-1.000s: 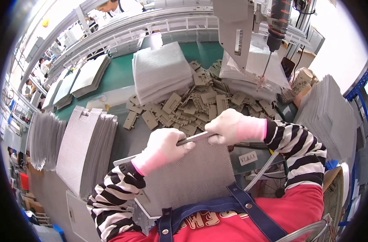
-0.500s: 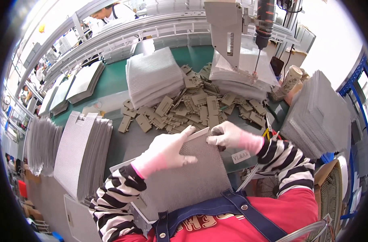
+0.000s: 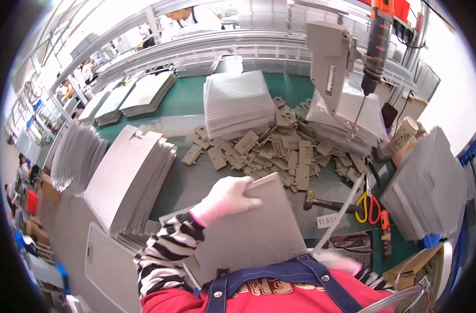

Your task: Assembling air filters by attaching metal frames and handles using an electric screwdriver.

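Observation:
My left hand (image 3: 227, 198), in a white glove, grips the upper edge of a grey mesh panel (image 3: 248, 229). Its thumb lies on the mesh and its fingers go over the edge. The panel leans against my front, with a pale frame strip along its top and left sides. Low at the right, beside my apron, my gloved right hand (image 3: 338, 261) is smeared by motion, so its fingers cannot be read. Close to it is the lower end of a long pale strip (image 3: 338, 221), which slants up to the right across the table.
Beige plastic pieces (image 3: 269, 151) lie heaped ahead. Around the table stand mesh stacks (image 3: 133, 177) (image 3: 425, 188) and a sheet pile (image 3: 238, 99). A power screwdriver (image 3: 376, 47) hangs at the right. Below it lie a hammer (image 3: 329, 203), scissors (image 3: 367, 207) and an orange-handled tool (image 3: 385, 232).
My right hand has left the panel's upper right corner and dropped to my lower right side. The left hand keeps its hold. The view has shifted, uncovering the hammer and scissors.

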The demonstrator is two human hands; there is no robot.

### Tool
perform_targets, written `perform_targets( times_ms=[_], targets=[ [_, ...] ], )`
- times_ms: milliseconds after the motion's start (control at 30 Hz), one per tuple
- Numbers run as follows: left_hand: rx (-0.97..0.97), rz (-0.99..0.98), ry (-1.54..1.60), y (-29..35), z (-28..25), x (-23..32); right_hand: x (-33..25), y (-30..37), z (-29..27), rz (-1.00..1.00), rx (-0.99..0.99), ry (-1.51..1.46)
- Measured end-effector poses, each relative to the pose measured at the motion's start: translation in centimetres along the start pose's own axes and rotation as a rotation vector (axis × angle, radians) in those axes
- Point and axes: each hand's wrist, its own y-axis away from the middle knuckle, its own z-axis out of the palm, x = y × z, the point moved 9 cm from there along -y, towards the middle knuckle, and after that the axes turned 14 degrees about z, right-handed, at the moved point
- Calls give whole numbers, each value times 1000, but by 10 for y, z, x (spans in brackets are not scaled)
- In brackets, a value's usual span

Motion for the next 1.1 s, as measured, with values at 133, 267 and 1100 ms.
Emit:
perform_targets(
  times_ms=[133, 267, 1100],
  targets=[
    [-39, 23, -184, -7, -28, 42, 265, 139, -219, -138, 85, 35],
    [-126, 122, -242, 0, -23, 84, 184, 83, -181, -343, 262, 8],
    [795, -69, 804, 52, -57, -29, -239, 23, -60, -1062, 445, -289]
  ],
)
